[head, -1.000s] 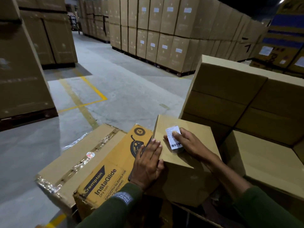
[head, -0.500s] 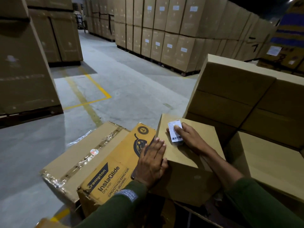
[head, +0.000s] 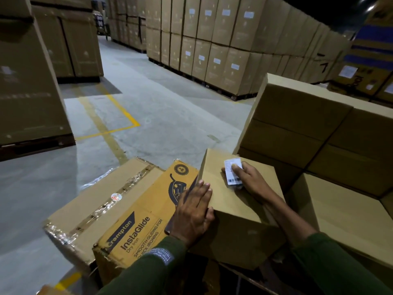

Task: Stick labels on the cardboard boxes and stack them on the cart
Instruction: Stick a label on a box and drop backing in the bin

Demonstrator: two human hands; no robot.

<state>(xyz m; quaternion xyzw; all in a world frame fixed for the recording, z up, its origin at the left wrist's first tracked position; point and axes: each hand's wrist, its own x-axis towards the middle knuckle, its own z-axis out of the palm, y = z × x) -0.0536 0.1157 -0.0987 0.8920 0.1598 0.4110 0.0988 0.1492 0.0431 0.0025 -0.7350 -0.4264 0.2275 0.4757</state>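
Item 1: plain cardboard box point(head: 238, 211), sitting tilted at front centre, one corner toward the camera, its left edge lying over the printed carton beside it.

Item 2: white barcode label point(head: 232, 171), lying on the top face of the plain box near its far edge, long side running away from the viewer.

Item 3: right hand point(head: 248, 179), resting on the box top with fingers extended and loosely spread, not gripping anything; the fingertips point(head: 235, 167) are pressing down on the label.

Item 4: left hand point(head: 194, 209), lying flat and open against the left edge of the same box, fingers straight and together, thumb hooking over the near corner. Both arms are wearing dark green sleeves point(head: 153, 267).

Item 5: yellow printed carton point(head: 140, 222), marked "Crompton InstaGlide Dry Iron", lying just left of the plain box and touching it.

Item 6: taped brown carton point(head: 102, 207), lying against the yellow carton's left side, clear tape wrinkling along its seam.

Item 7: stack of plain boxes point(head: 308, 128), standing just right of and behind the labelled box.

Item 8: grey warehouse floor point(head: 159, 116) with yellow lines point(head: 119, 126), walls of palletised cartons point(head: 212, 39) standing well behind.
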